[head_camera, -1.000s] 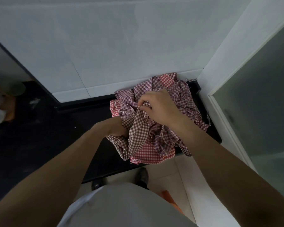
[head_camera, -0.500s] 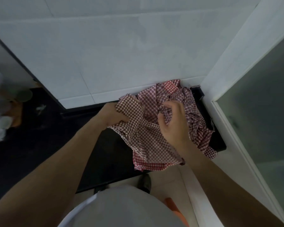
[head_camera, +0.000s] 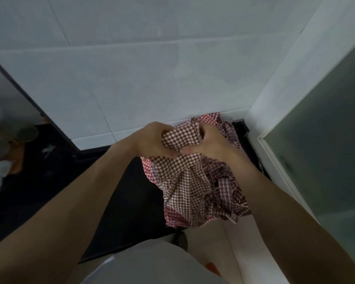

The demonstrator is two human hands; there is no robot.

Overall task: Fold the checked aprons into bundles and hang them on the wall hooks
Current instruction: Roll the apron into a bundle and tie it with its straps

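At frame centre, your left hand [head_camera: 152, 143] and right hand [head_camera: 210, 145] bunch the soft, floppy apron [head_camera: 182, 175]; gather its dangling straps.

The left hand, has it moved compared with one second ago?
Yes. The left hand has come up from under the brown checked apron toward the white tiled wall, and now meets the right hand.
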